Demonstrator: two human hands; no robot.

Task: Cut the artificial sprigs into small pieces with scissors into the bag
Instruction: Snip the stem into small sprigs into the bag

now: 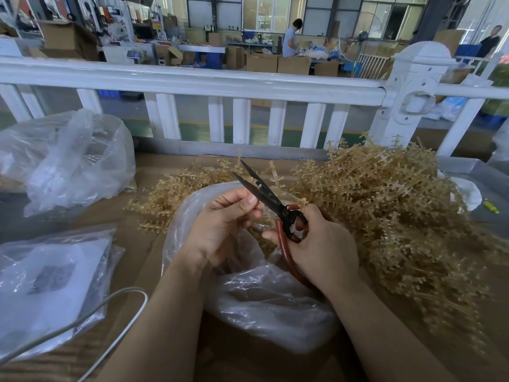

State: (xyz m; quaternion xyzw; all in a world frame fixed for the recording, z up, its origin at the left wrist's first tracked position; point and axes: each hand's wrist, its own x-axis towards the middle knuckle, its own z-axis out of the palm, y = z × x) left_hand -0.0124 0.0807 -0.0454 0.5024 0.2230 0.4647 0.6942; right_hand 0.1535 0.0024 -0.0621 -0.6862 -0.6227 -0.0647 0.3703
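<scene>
My right hand (316,244) grips the red handles of black-bladed scissors (264,193), whose blades are slightly apart and point up and left. My left hand (220,224) has its fingers curled, thumb and fingertips pinched right beside the blades; a small tan bit shows at the fingertips, too small to identify. Both hands hover over an open clear plastic bag (256,296) on the cardboard-covered table. A large heap of tan artificial sprigs (385,205) lies to the right and behind the bag, with more sprigs (170,194) to the left of it.
A crumpled clear bag (71,161) sits at the back left and a bagged white paper pack (46,282) at the near left, crossed by a white cable (110,307). A white fence rail (192,81) borders the table's far edge. A yellow item (491,206) lies far right.
</scene>
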